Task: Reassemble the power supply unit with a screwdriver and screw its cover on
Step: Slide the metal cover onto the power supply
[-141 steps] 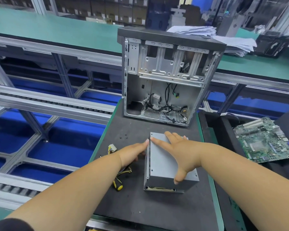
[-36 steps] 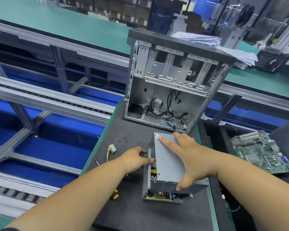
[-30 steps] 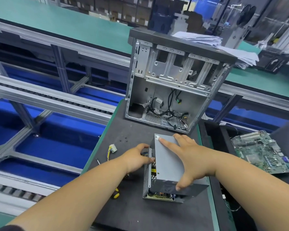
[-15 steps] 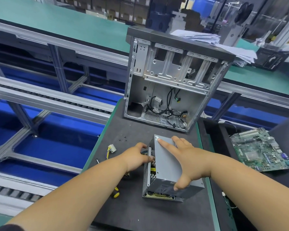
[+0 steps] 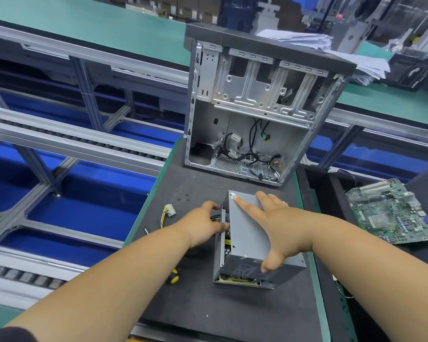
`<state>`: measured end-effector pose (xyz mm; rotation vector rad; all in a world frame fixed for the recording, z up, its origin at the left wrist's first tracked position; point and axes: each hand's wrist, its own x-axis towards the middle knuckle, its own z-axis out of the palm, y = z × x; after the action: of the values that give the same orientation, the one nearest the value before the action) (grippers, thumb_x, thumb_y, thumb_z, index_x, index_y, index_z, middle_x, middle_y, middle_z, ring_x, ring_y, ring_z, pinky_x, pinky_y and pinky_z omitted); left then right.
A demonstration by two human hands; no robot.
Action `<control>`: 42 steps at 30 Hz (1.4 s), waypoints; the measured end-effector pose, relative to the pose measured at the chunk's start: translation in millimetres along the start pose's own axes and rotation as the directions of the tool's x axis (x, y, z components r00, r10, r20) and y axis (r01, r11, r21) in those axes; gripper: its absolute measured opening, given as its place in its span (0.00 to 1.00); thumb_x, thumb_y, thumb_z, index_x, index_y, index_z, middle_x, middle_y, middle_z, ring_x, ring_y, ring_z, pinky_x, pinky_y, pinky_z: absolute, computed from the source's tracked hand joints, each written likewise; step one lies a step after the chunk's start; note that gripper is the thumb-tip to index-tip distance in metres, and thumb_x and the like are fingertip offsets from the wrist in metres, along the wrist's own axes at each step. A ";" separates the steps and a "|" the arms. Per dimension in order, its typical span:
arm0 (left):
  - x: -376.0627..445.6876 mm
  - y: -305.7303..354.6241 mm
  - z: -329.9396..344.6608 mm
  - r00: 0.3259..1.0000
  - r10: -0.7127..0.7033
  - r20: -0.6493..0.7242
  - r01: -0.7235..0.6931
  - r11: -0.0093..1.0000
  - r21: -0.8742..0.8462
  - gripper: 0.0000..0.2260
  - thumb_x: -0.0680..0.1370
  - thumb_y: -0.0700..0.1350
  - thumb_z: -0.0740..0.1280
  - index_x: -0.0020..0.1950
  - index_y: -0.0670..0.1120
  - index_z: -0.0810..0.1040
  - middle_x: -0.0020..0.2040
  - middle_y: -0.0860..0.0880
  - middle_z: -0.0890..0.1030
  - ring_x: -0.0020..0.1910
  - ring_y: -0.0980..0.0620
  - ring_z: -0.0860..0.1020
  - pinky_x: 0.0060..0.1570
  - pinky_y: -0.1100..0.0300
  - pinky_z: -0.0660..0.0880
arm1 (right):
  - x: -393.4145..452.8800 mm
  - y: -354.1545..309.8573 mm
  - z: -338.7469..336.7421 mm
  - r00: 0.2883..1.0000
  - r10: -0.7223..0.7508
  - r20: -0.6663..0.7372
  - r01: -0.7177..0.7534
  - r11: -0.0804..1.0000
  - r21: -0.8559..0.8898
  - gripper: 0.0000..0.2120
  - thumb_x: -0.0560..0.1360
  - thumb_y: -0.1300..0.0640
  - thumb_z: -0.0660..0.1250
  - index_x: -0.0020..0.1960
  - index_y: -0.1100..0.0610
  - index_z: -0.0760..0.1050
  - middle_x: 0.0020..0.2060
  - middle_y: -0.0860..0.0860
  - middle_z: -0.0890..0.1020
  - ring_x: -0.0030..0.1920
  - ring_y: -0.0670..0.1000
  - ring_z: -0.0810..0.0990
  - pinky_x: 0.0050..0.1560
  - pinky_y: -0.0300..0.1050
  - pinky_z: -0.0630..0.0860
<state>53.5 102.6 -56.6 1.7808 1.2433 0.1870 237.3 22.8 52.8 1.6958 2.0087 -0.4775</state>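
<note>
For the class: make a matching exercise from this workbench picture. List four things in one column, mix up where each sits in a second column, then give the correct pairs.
Things
1. power supply cover
2. screwdriver
3. green circuit board
4. open computer case

Places
A. standing upright at the far end of the black mat
B. lying right of the mat, in a dark tray
C. under the right hand, sitting askew on the unit
D. on the mat, mostly hidden under the left forearm

Pairs: 1-C, 2-D, 3-B, 4-A
</note>
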 end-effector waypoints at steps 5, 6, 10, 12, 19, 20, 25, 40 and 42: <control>-9.1 3.7 4.6 0.983 -0.038 0.180 0.006 0.984 0.176 0.48 0.66 0.56 0.74 0.78 0.54 0.50 0.67 0.48 0.69 0.64 0.46 0.71 0.59 0.52 0.72 | 2.3 -0.3 -1.3 1.000 0.007 0.007 -0.006 1.000 -0.013 0.69 0.54 0.35 0.77 0.60 0.29 0.16 0.78 0.54 0.37 0.78 0.56 0.39 0.73 0.56 0.56; -11.0 4.8 6.1 0.977 -0.043 0.209 -0.008 0.971 0.239 0.51 0.65 0.55 0.75 0.79 0.55 0.47 0.70 0.47 0.65 0.69 0.44 0.67 0.65 0.48 0.70 | 2.7 -0.4 -2.4 1.000 0.009 0.014 -0.008 1.000 -0.017 0.69 0.54 0.35 0.77 0.60 0.29 0.16 0.78 0.54 0.36 0.78 0.56 0.39 0.74 0.56 0.55; -12.4 11.3 9.2 0.974 -0.042 0.224 -0.031 0.948 0.316 0.53 0.68 0.55 0.74 0.80 0.53 0.40 0.73 0.45 0.61 0.74 0.41 0.61 0.69 0.45 0.66 | 2.1 -0.3 -7.2 0.999 0.010 0.047 -0.008 0.999 -0.043 0.70 0.55 0.35 0.77 0.66 0.32 0.18 0.78 0.55 0.35 0.78 0.56 0.39 0.75 0.57 0.55; -13.0 11.8 10.2 0.973 -0.034 0.227 -0.046 0.941 0.336 0.54 0.68 0.56 0.73 0.79 0.51 0.35 0.74 0.45 0.60 0.74 0.41 0.59 0.69 0.45 0.65 | 0.9 1.2 -7.6 0.998 0.002 0.068 0.004 0.996 -0.091 0.69 0.56 0.36 0.78 0.68 0.33 0.20 0.77 0.56 0.35 0.77 0.57 0.38 0.75 0.59 0.54; -19.3 -0.5 3.5 0.963 0.048 0.265 -0.101 0.976 0.192 0.54 0.70 0.63 0.71 0.79 0.54 0.34 0.77 0.50 0.55 0.76 0.46 0.57 0.73 0.47 0.61 | -8.2 7.7 -2.9 1.000 0.004 0.024 -0.003 0.999 -0.040 0.68 0.57 0.35 0.77 0.70 0.32 0.22 0.78 0.55 0.35 0.78 0.57 0.36 0.76 0.59 0.49; -19.8 -1.5 2.3 0.962 0.054 0.269 -0.100 0.982 0.163 0.52 0.70 0.63 0.71 0.79 0.55 0.35 0.77 0.50 0.55 0.76 0.47 0.58 0.73 0.48 0.61 | -9.3 7.6 -3.3 1.000 0.001 0.018 -0.001 1.000 -0.031 0.68 0.57 0.35 0.77 0.70 0.32 0.22 0.78 0.55 0.35 0.78 0.57 0.36 0.76 0.59 0.49; -21.0 1.1 -1.4 0.956 0.070 0.284 -0.093 0.994 0.065 0.44 0.75 0.58 0.70 0.79 0.59 0.42 0.76 0.48 0.57 0.73 0.48 0.64 0.72 0.51 0.63 | -16.2 4.9 -8.7 1.000 -0.024 -0.003 0.024 0.999 -0.023 0.68 0.56 0.35 0.77 0.69 0.31 0.22 0.77 0.55 0.33 0.77 0.56 0.34 0.75 0.59 0.48; -18.7 1.1 -1.9 0.969 0.051 0.240 -0.038 0.997 -0.060 0.37 0.75 0.50 0.71 0.79 0.57 0.54 0.75 0.48 0.64 0.69 0.48 0.71 0.71 0.49 0.65 | -15.8 3.1 -8.6 0.999 -0.004 -0.045 0.005 1.000 0.021 0.67 0.55 0.34 0.76 0.67 0.29 0.21 0.78 0.54 0.35 0.78 0.56 0.35 0.75 0.59 0.48; -18.4 1.5 -1.6 0.969 0.049 0.241 -0.035 0.998 -0.061 0.37 0.75 0.49 0.71 0.79 0.57 0.54 0.74 0.48 0.64 0.69 0.48 0.71 0.71 0.49 0.65 | -15.5 3.1 -8.3 0.999 -0.009 -0.042 0.010 1.000 0.026 0.67 0.55 0.34 0.76 0.67 0.29 0.21 0.78 0.54 0.36 0.78 0.56 0.35 0.75 0.59 0.48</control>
<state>44.8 88.7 -48.0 1.7248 1.0163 0.0260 241.3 15.1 68.4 1.7264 2.0495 -0.4766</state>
